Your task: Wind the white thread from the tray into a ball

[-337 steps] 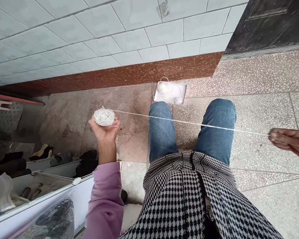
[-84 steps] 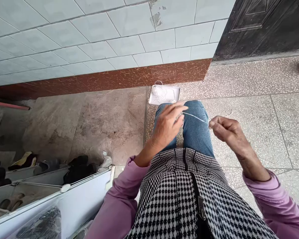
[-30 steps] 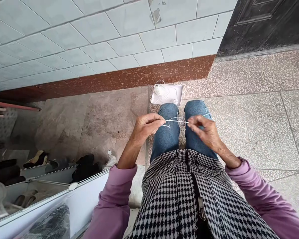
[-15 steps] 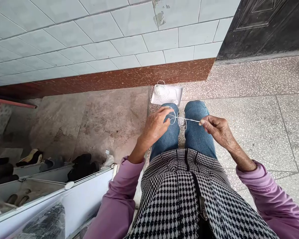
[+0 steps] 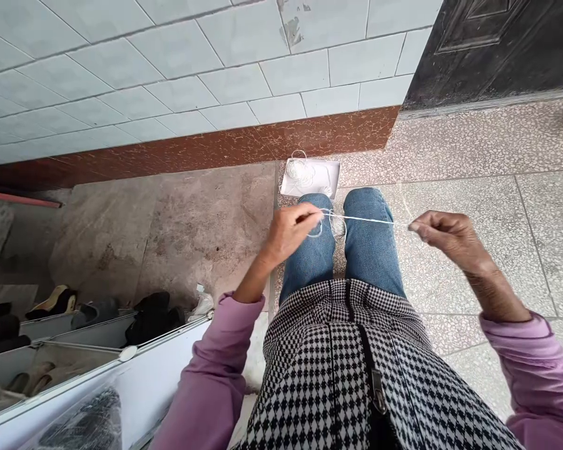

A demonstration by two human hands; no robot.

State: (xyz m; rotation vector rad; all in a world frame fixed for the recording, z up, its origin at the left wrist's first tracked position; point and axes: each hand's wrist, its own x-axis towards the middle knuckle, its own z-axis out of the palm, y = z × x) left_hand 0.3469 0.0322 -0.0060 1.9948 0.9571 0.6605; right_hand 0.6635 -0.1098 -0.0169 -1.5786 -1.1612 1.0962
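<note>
Both hands (image 5: 288, 234) pinch white string (image 5: 368, 219), stretched straight between them over jeans (image 5: 371, 250)

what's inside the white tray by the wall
The shallow white rectangular tray holds a loose coil of white cord and a smaller white bundle; what lies beneath them is covered.

A pale tiled wall (image 5: 173, 94) meets a reddish-brown skirting (image 5: 216, 147). A dark panelled door (image 5: 516, 62) stands upper right. Shoes (image 5: 152, 317) sit in a white rack (image 5: 152, 372), lower left.
</note>
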